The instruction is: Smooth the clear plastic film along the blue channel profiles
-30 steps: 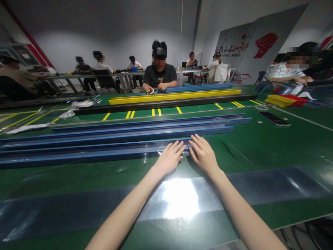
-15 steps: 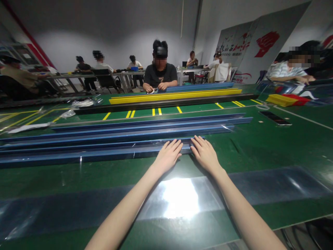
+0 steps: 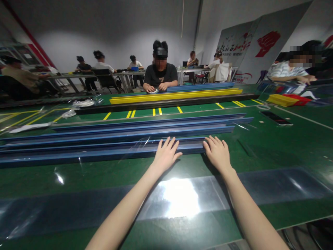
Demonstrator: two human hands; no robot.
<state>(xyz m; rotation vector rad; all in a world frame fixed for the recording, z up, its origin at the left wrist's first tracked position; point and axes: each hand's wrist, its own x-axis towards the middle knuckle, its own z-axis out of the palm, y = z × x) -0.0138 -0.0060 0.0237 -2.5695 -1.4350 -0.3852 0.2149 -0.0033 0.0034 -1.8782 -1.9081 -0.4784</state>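
Hands open: left hand (image 3: 165,155) atop nearest blue rail (image 3: 78,153), right hand (image 3: 218,153) at its end.

Glossy clear film (image 3: 182,198) — matt green table (image 3: 273,146).

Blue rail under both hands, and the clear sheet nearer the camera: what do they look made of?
Blue rail: probably coated metal, possibly plastic; long, straight, rigid profile with a smooth semi-gloss face, seemingly under a thin wrap that wrinkles and glints. Clear sheet: thin transparent plastic film, glossy; the green table shows through it and it mirrors a bright glare.
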